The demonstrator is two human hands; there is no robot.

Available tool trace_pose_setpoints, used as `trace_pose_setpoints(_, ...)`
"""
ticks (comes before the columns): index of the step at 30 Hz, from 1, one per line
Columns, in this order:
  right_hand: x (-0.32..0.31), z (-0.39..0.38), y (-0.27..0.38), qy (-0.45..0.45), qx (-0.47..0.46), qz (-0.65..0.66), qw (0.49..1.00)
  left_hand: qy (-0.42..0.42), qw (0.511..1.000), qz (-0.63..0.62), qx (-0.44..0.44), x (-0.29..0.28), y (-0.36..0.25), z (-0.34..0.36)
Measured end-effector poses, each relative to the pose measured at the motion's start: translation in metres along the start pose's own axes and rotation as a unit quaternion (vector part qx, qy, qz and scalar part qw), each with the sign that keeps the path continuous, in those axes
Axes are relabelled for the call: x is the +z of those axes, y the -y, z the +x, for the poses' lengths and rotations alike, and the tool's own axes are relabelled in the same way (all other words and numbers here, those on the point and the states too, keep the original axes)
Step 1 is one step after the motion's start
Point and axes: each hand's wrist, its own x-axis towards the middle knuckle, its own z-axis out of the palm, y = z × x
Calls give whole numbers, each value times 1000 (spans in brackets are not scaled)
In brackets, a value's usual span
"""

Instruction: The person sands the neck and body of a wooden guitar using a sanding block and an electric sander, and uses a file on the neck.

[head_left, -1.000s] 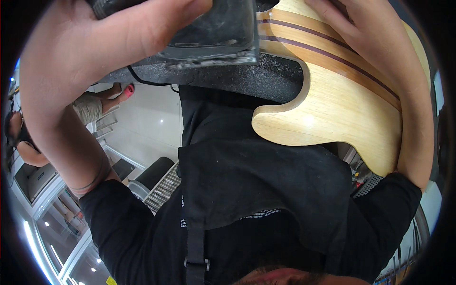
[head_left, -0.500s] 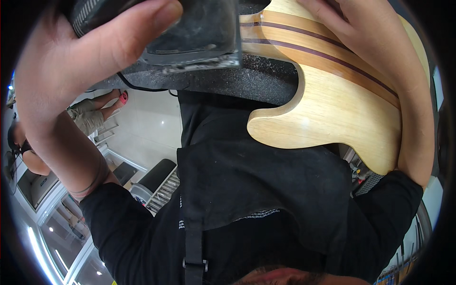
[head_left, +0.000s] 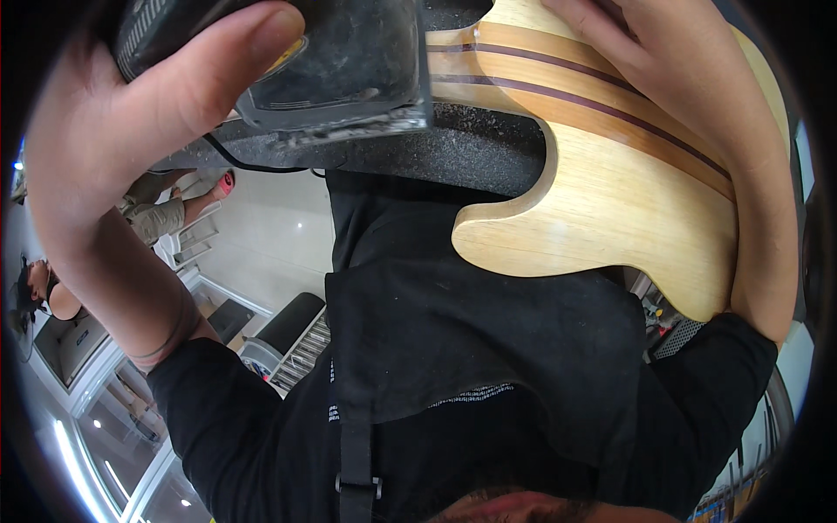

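At the top left, my left hand grips a black power tool with a scuffed, see-through base plate. The tool is over the neck end of a pale wooden guitar body striped with darker wood, which has curved horns and fills the upper right. My right hand rests over the upper part of the body, fingers partly cut off by the frame, its forearm along the right edge. A dust-covered dark work surface shows under the wood, and a black cord runs below the tool. My black apron lies beneath.
At the left, a co-worker in shorts and a pink sandal sits beside a light tiled floor. A black roller-like cushion, a metal grille and glass-fronted frames are lower left. Rods and small items stand at the lower right.
My left hand and the tool have slid leftward and slightly down, showing more of the striped neck end. The guitar body has shifted very slightly. The co-worker's head and arm have moved.
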Motion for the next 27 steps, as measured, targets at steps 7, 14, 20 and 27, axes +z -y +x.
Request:
trace_pose_setpoints(7, 0, 0, -3, 17, 10, 1, 1000, 3, 1000, 1, -1, -1, 1, 0)
trace_pose_setpoints(14, 0, -5, -8, -17, -26, 41, 999, 10, 1000, -4, -4, -2, 3, 5)
trace_pose_setpoints(20, -2, 1, 1, 9, 14, 5, 1000, 15, 1000, -5, -3, -5, 7, 12)
trace_pose_setpoints(27, -3, 2, -3, 3, 3, 29, 1000, 19, 1000, -4, 1, -7, 12, 17)
